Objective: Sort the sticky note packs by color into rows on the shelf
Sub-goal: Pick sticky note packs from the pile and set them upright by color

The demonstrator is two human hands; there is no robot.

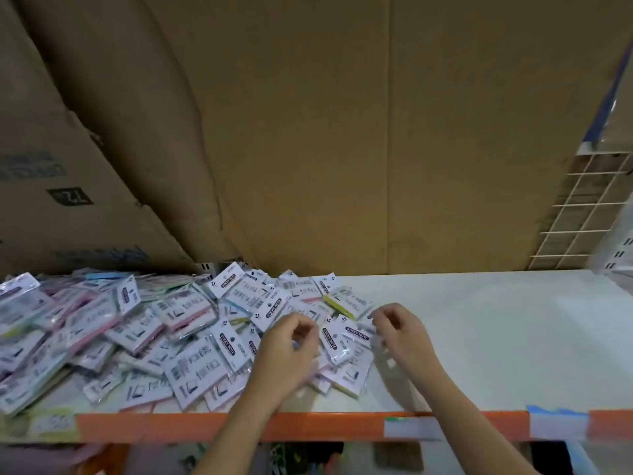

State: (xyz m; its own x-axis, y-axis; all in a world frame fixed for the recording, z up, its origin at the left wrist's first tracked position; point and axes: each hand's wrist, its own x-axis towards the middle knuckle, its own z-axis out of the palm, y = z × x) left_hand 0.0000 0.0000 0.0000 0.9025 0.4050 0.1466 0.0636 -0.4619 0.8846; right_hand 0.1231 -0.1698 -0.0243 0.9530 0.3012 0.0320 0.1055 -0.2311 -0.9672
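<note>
Left hand (291, 347): fingers (303, 329) curled inward above the right end of the heap; motion blur prevents confirming whether they pinch a pack or merely hover. Right hand (400, 337): fingers (380, 317) likewise curled, tips close together just beside a clear wrapper edge; grip cannot be confirmed. Between the two hands lies a pack with a white header card (356, 334), tilted on its neighbours. The sticky note packs (137, 337) sit as one unsorted heap across the left and middle of the shelf (496, 337), pink, yellow and blue edges mixed; a yellow pack (339, 305) lies at the far right margin. No colour rows are laid out; the task is judged barely begun. Risks noted: the wrappers look glossy and overlap, so lifting one may drag others with it; several packs lie near the orange front rail (325, 426) and could slide off if the heap is disturbed. Colour shows only at pack edges, so misreading is likely. Cardboard cartons (308, 132) stand behind.
</note>
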